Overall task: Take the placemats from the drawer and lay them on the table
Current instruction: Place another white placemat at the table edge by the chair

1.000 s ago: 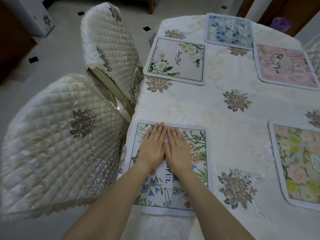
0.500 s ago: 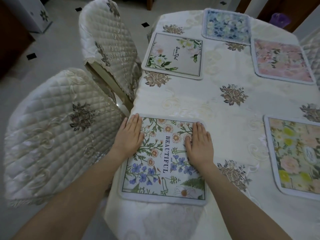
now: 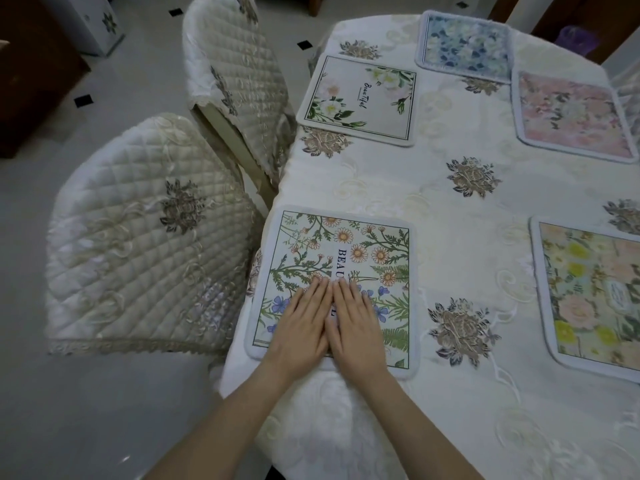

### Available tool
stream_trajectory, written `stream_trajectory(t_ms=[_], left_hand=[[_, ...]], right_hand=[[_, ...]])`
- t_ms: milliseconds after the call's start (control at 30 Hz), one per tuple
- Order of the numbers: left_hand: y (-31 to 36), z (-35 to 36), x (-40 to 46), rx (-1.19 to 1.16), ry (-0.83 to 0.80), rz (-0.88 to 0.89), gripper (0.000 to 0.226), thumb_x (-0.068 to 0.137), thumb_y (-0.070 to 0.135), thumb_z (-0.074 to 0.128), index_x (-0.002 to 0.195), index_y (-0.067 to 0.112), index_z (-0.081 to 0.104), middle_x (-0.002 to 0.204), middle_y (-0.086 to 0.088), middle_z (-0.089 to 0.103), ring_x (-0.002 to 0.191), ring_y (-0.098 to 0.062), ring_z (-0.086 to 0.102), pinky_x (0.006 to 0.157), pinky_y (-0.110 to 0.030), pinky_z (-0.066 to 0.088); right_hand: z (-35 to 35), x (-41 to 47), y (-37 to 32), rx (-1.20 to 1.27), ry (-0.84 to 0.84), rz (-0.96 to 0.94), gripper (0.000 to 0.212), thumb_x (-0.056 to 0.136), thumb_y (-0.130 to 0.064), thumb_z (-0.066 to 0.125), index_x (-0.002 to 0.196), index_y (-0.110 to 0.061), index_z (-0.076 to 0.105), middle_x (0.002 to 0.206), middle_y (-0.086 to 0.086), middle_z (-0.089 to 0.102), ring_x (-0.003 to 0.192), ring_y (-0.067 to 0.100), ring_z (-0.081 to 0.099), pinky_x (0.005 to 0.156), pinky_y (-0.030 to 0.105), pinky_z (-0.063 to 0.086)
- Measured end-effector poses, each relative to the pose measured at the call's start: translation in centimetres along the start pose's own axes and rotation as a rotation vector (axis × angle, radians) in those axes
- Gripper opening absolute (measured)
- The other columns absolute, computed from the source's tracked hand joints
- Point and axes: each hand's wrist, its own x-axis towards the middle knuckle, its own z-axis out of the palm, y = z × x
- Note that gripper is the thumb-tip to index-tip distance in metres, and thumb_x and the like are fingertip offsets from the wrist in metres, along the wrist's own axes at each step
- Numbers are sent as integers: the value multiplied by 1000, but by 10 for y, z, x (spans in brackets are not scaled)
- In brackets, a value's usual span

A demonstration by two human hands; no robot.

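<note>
Head view: five placemats lie flat on the table [image 3: 398, 188], which is covered in a cream embroidered cloth. The nearest one, the daisy placemat [image 3: 346, 251] with the printed word partly hidden, sits at the near left edge in front of a quilted chair [image 3: 138, 237], squared to the table edge as a place setting would be. A white-flower placemat [image 3: 360, 98] lies farther along the same left edge, facing a second quilted chair [image 3: 235, 81]. A blue placemat [image 3: 465, 46] sits at the far end, a pink placemat [image 3: 571, 116] at the far right, and a yellow-flower placemat [image 3: 595, 296] at the near right, cut off by the frame. They are spread well apart, each seemingly marking one seat.

The left hand [image 3: 301, 323] and right hand [image 3: 356, 327] rest palm down on the near half of the daisy placemat, side by side and touching along the index fingers. Fingers are straight and close together, nothing is gripped; both hands lie open and flat on the mat's surface. This reads as pressing or smoothing the mat so it lies flat and stays square, not lifting it.

The drawer is not in view. With five mats down, the laying looks close to finished, though whether more mats remain cannot be told.
</note>
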Motion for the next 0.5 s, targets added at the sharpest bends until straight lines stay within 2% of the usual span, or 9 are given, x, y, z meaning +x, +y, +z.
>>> stream_trajectory(t_ms=[100,433,500], left_hand=[[-13,-4,-1,-6,-24,25,60,102,39,19,152,7,13,160,-7,9,148,-16,3,118,-37,10],[-55,-16,-20,12,-55,-64,61,102,44,18,152,9,11,160,-4,5,148,-12,-2,119,-30,1],[-55,-18,-21,10,-54,-69,61,102,44,19,151,8,15,158,-5,10,148,-14,5,118,-31,3]], right_hand=[[-2,-2,14,-29,-11,-43,59,102,-46,9,154,-19,11,161,-5,8,148,7,-2,120,33,3],[-25,-25,60,-12,31,75,57,103,-42,19,155,-24,5,162,-9,4,148,5,-5,121,31,3],[-29,-29,65,-27,10,68,58,103,-43,19,155,-25,2,162,-10,2,148,4,-7,121,31,4]])
